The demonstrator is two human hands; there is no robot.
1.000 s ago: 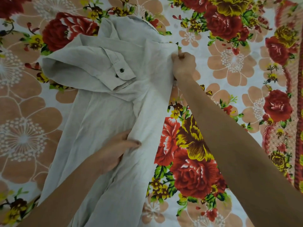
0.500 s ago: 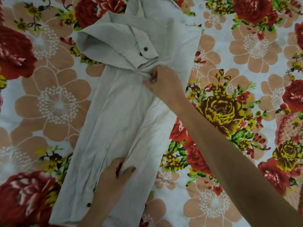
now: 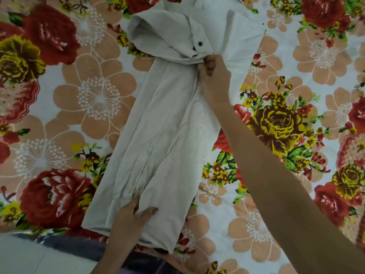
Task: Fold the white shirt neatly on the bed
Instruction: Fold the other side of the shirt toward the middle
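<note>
- White shirt (image 3: 164, 135) lay lengthwise on the bed (image 3: 308, 62), folded into a narrow strip, with its hem end close to the bed's near edge.
- A sleeve was folded across the upper part, and its cuff (image 3: 199, 33) with a dark button (image 3: 200, 43) faced up.
- Right hand (image 3: 214, 76) sat just below the cuff, fingers curled and pinching shirt cloth.
- Left hand (image 3: 132, 216) was at the hem end, thumb and fingers pinching a fold of the shirt.
- The bed had a floral sheet.

Bed (image 3: 325, 56) in red/yellow floral print, pale floor (image 3: 29, 258) btm-left, soft even light.
</note>
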